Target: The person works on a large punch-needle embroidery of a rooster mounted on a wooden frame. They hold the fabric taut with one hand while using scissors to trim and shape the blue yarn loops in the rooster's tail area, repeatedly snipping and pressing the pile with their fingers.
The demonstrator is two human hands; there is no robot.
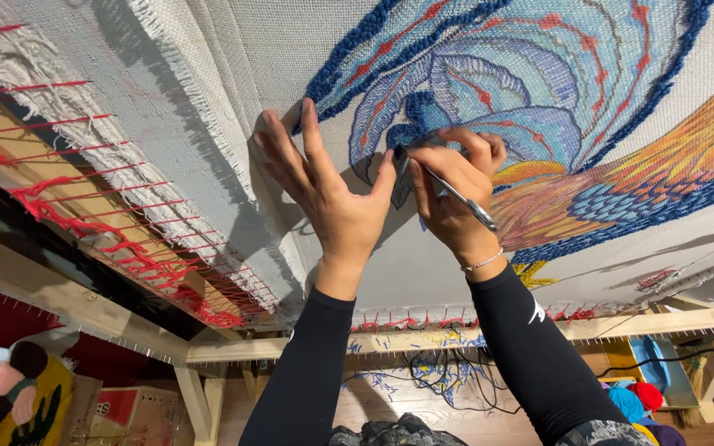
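Observation:
A white backing cloth (233,49) is stretched on a wooden frame and bears a tufted design (539,83) in blue, red and orange yarn. My left hand (324,190) lies flat against the cloth, fingers spread, just left of the design's lower edge. My right hand (456,190) is closed around a slim metal tool (460,196), likely small scissors, whose tip touches the dark blue yarn edge beside my left thumb. Both arms wear black sleeves, and a thin bracelet circles my right wrist.
Red yarn lacing (84,198) ties the cloth's frayed edge to the wooden frame (68,301). Below are a wooden floor with yarn scraps and cables (431,376), a cardboard box (126,409), a soft toy (10,388) and yarn balls (642,396).

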